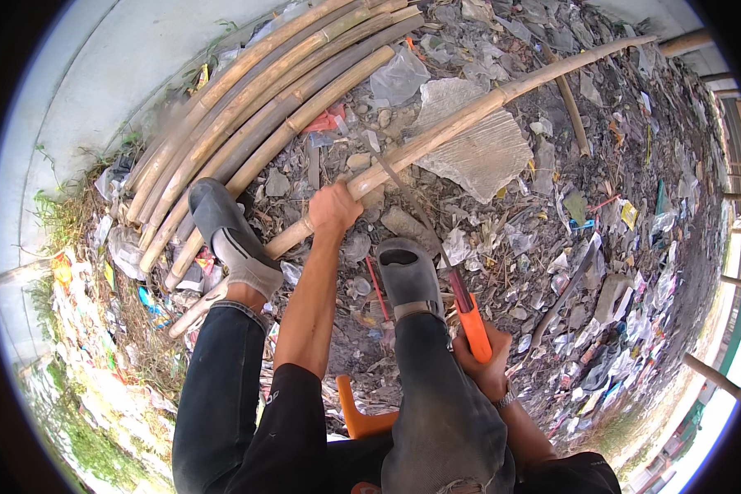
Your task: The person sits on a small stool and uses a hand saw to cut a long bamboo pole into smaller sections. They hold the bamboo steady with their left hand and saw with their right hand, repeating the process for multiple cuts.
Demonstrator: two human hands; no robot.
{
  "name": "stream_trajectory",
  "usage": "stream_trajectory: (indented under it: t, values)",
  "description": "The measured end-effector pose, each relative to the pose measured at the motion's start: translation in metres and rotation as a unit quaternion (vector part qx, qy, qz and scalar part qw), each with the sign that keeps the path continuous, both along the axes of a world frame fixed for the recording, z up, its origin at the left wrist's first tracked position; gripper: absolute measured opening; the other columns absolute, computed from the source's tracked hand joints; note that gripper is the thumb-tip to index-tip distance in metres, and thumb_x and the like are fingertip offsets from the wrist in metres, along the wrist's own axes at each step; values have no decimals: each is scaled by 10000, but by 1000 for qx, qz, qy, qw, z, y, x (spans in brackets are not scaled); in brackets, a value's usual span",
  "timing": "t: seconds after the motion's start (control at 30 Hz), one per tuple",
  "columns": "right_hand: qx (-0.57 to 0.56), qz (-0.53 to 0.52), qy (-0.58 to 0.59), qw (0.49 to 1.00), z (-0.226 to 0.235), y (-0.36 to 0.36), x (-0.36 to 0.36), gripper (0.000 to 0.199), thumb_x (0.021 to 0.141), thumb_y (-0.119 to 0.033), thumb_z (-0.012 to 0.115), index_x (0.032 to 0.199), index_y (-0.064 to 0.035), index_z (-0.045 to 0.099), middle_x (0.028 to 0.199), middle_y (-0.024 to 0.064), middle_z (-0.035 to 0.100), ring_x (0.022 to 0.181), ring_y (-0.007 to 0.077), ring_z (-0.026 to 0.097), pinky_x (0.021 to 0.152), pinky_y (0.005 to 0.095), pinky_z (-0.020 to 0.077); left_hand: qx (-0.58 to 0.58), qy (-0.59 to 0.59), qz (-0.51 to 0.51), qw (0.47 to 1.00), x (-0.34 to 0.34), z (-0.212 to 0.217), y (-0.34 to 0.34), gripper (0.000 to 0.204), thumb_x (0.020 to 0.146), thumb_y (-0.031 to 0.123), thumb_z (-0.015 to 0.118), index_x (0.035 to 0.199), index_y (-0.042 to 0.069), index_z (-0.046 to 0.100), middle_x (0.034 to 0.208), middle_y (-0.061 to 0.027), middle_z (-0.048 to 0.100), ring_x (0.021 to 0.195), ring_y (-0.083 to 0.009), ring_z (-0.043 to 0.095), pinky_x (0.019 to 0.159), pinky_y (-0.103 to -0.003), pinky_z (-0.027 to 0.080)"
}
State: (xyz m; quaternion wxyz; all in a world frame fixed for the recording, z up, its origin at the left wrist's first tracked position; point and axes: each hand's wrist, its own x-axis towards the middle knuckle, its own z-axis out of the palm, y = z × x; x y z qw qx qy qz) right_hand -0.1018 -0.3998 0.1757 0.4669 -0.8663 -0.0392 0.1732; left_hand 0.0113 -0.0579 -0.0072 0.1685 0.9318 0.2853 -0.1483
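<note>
A long, pale tan bamboo pole (436,136) is laid slantwise over littered ground, rising from lower left to upper right, and is gripped near its lower part. A hand saw with an orange handle (474,327) is held low at the right, its thin blade angled up-left toward the pole.

**Count of what lies before you**

You have two hands in view: your left hand (333,207) and your right hand (483,370). You grip one bamboo pole (461,123) and one saw with an orange handle (473,325). You wear two grey shoes, one on the left (226,235) and one on the right (407,276). To your left lies one stack of bamboo poles (263,107), about six of them. One orange seat (358,416) shows beneath you. The plastic scraps on the ground are too many to count.
</note>
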Motion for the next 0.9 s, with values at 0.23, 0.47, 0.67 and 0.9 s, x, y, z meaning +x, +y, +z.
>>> stream_trajectory:
  t: [0.23, 0.47, 0.67, 0.9]
  values:
    - [18, 17, -65, 998, -19, 51, 70, 133, 826, -63, 719, 795, 28, 626, 612, 103, 562, 527, 140, 538, 552, 318, 459, -36, 35, -7, 999, 8, 6, -8, 405, 806, 301, 660, 1100, 49, 777, 1064, -252, 765, 1034, -421, 738, 930, -494, 585]
    - [7, 33, -125, 992, 145, 55, 104, 143, 855, -88, 746, 952, 15, 723, 656, 113, 634, 515, 286, 596, 550, 341, 481, -13, 38, -13, 999, 4, 11, -15, 397, 786, 304, 690, 1077, 52, 782, 1062, -238, 771, 1023, -406, 746, 938, -483, 595]
    - [27, 59, -218, 974, 130, 37, 97, 164, 834, -42, 770, 987, 11, 741, 659, 85, 638, 527, 206, 634, 521, 315, 470, -8, 33, -10, 999, -2, 7, -1, 429, 797, 331, 712, 1123, 59, 770, 1061, -224, 774, 1020, -402, 749, 926, -484, 597]
    - [35, 44, -132, 990, -9, 25, 66, 90, 836, -48, 741, 827, -12, 658, 604, 81, 592, 468, 193, 588, 505, 317, 462, -25, 35, -20, 999, 4, 7, -9, 435, 787, 332, 698, 1126, 70, 777, 1079, -229, 771, 1030, -413, 742, 933, -484, 591]
